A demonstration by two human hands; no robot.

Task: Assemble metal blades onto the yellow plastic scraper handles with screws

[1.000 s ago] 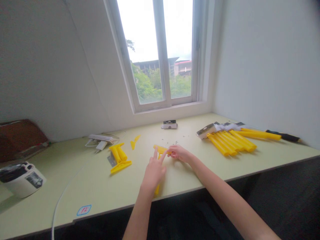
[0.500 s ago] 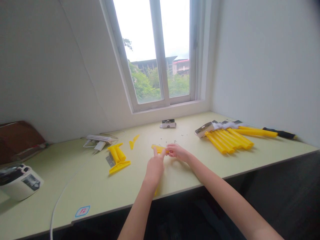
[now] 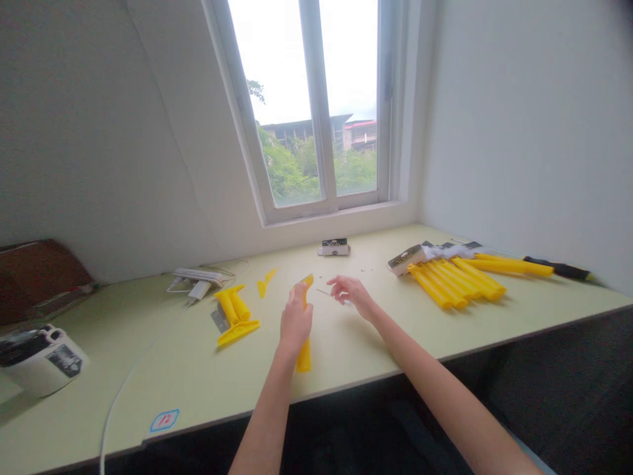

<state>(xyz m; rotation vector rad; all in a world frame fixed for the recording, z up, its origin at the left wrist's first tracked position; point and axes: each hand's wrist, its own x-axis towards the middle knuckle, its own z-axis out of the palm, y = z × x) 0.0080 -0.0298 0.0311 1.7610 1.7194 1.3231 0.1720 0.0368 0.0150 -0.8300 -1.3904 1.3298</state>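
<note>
My left hand is wrapped round a yellow handled tool, whose upper end points toward the window. Just right of it, my right hand holds a thin screwdriver with its shaft pointing left; the fingers are bent and partly hide its handle. Small dark bits lie on the table beyond the right hand. Left of my left hand are yellow handled pieces with a grey blade, and small yellow parts behind them.
On the right, several yellow tubes lie beside a black-handled tool. A small box stands below the window. At the left are a power strip, a white cable and a white container.
The yellow tool has turned from lying crosswise to pointing away from me, with my left hand now round it. My right hand has moved off it, and the screwdriver shaft now shows.
</note>
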